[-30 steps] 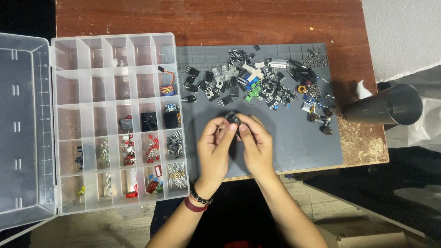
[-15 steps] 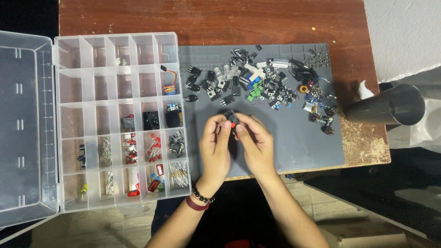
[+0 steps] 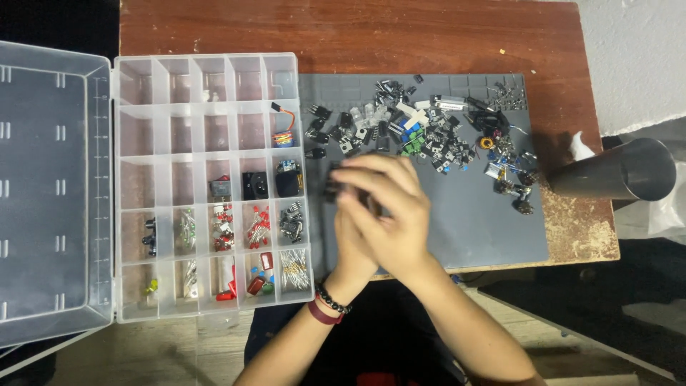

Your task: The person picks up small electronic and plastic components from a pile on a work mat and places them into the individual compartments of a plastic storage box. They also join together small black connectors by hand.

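Small dark part (image 3: 334, 187) pinched between left hand (image 3: 351, 239) and overlapping right hand (image 3: 389, 214).

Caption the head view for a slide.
Both hands overlap above a grey mat strewn with small electronic parts, beside an open compartment box.

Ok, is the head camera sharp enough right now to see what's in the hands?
Head view: both hands, right hand over left hand, are motion-blurred, so anything held is unreadable; the organizer box and the parts pile on the grey mat stay sharp and evenly lit.
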